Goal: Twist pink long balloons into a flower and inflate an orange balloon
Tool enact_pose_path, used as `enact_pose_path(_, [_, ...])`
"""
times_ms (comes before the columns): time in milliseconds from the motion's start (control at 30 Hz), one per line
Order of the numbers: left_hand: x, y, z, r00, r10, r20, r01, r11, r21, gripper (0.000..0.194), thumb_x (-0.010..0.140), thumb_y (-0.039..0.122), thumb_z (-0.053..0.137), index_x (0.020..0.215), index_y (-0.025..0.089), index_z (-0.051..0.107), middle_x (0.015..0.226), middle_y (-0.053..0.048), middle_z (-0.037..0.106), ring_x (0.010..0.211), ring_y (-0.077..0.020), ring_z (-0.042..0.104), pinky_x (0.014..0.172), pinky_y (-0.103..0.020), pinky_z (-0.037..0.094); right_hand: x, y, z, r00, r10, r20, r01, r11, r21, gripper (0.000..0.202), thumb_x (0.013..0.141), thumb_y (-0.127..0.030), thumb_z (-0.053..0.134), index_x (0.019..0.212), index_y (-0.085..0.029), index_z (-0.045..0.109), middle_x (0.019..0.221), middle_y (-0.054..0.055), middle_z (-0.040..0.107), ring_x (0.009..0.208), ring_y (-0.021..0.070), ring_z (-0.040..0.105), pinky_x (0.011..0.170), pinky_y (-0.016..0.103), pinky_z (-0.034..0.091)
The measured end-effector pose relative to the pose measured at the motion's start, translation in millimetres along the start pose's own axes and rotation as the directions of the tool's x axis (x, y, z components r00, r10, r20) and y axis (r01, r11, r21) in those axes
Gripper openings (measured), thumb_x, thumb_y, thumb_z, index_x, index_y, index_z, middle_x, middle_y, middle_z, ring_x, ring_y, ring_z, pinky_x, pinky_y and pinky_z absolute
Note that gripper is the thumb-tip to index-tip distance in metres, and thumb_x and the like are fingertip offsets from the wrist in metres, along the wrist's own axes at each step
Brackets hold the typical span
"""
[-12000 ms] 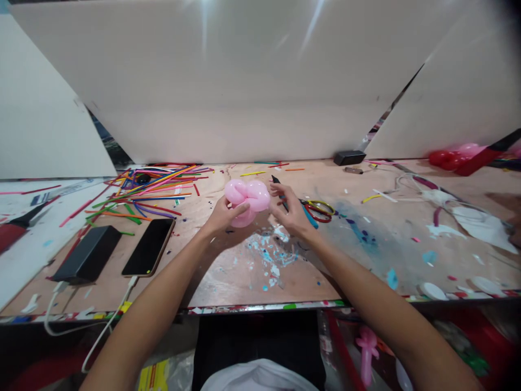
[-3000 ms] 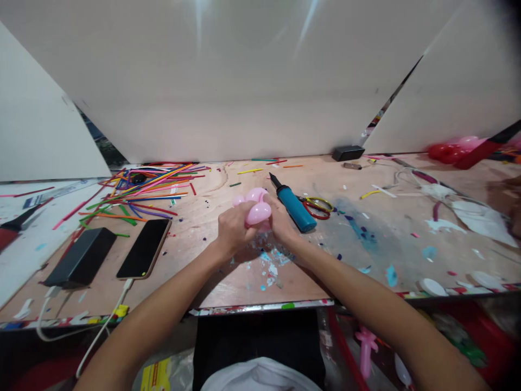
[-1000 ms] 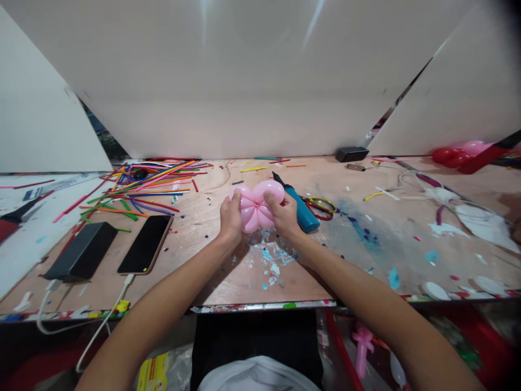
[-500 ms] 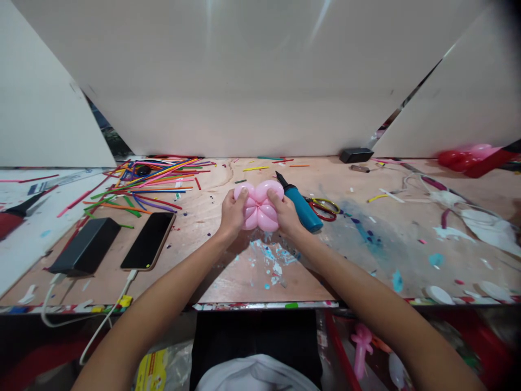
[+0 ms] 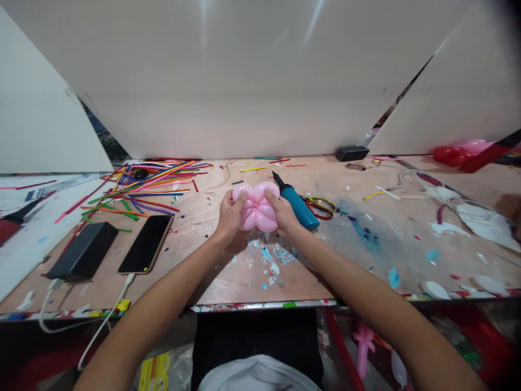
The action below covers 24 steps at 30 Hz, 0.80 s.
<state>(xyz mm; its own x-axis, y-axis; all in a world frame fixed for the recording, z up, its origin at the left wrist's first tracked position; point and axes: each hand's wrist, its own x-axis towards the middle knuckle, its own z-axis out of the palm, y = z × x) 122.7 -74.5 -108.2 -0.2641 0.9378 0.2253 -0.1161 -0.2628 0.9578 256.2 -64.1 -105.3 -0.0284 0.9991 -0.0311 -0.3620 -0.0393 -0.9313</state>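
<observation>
Holding a pink balloon flower [image 5: 256,208] between both hands, a person works above a cluttered wooden table [image 5: 366,255]. A few seconds ago the balloon was bunched up and half hidden inside the fists; now it is spread out into rounded petals meeting at a pinched centre, facing the camera. That suggests the twisting is largely done and the shape is being checked or settled. The left hand [image 5: 229,215] grips the flower's left side, thumb on the front, fingers curled behind. The right hand [image 5: 284,213] grips the right side the same way. Neither hand is open. Just right of the flower lies a blue pump [image 5: 296,202], then scissors [image 5: 321,207]. Loose coloured balloons [image 5: 146,187] and a phone [image 5: 146,244] lie to the left.
</observation>
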Motion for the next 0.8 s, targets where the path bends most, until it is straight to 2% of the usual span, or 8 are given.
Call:
enact_pose_path(100, [2, 1, -2.8, 0.999, -0.014, 0.039, 0.014, 1.000, 0.002, 0.035, 0.077, 0.050, 0.069, 0.082, 0.017, 0.061, 0.078, -0.002, 0.062, 0.070, -0.0142, 0.054, 0.069, -0.027, 0.044, 3, 3, -3, 1.000, 0.021, 0.008, -0.021, 0.999, -0.036, 0.048, 0.067, -0.060, 0.077, 0.090, -0.019, 0.066, 0.086, 0.005, 0.073, 0.073, 0.0194, 0.068, 0.066, 0.031, 0.055])
enact_pose_path(233, [5, 0, -5.4, 0.996, -0.043, 0.073, 0.046, 0.998, -0.043, 0.035, 0.076, 0.050, 0.069, 0.079, 0.017, 0.060, 0.075, -0.002, 0.061, 0.068, -0.0140, 0.054, 0.068, -0.027, 0.044, 5, 5, -6, 0.999, -0.037, 0.025, 0.038, 0.998, -0.048, 0.048, 0.066, -0.061, 0.077, 0.084, -0.018, 0.066, 0.080, 0.004, 0.071, 0.067, 0.0175, 0.065, 0.062, 0.029, 0.053])
enact_pose_path(467, [6, 4, -8.2, 0.956, -0.210, 0.206, 0.242, 0.959, -0.145, 0.049, 0.070, 0.057, 0.075, 0.090, 0.013, 0.064, 0.083, -0.007, 0.068, 0.069, -0.0163, 0.060, 0.066, -0.029, 0.049, 11, 7, -14, 0.988, -0.142, 0.059, 0.150, 0.978, -0.145, 0.049, 0.069, -0.064, 0.073, 0.082, -0.018, 0.064, 0.076, 0.002, 0.068, 0.065, 0.0155, 0.061, 0.061, 0.027, 0.049])
enact_pose_path(533, [5, 4, -8.0, 0.964, -0.184, 0.192, 0.208, 0.971, -0.114, 0.051, 0.071, 0.060, 0.074, 0.090, 0.013, 0.065, 0.082, -0.006, 0.068, 0.068, -0.0158, 0.060, 0.065, -0.028, 0.048, 13, 7, -16, 0.979, -0.194, 0.067, 0.203, 0.961, -0.189, 0.048, 0.070, -0.063, 0.071, 0.080, -0.017, 0.063, 0.074, 0.001, 0.065, 0.064, 0.0147, 0.058, 0.060, 0.026, 0.047])
enact_pose_path(667, [4, 0, -7.2, 0.993, -0.016, 0.117, 0.013, 0.999, 0.030, 0.048, 0.079, 0.061, 0.065, 0.089, 0.014, 0.066, 0.081, -0.005, 0.065, 0.071, -0.0149, 0.057, 0.066, -0.026, 0.044, 11, 3, -17, 0.943, -0.321, 0.091, 0.333, 0.893, -0.301, 0.047, 0.073, -0.063, 0.070, 0.072, -0.017, 0.062, 0.066, -0.001, 0.059, 0.060, 0.0130, 0.052, 0.057, 0.026, 0.043])
enact_pose_path(800, [2, -1, -6.5, 0.992, 0.097, 0.079, -0.106, 0.987, 0.123, 0.043, 0.088, 0.057, 0.056, 0.095, 0.016, 0.065, 0.090, -0.006, 0.066, 0.080, -0.0168, 0.059, 0.073, -0.027, 0.045, 4, -4, -15, 0.886, -0.443, 0.136, 0.461, 0.805, -0.374, 0.043, 0.076, -0.060, 0.068, 0.079, -0.016, 0.066, 0.073, 0.002, 0.065, 0.067, 0.0158, 0.057, 0.062, 0.027, 0.046])
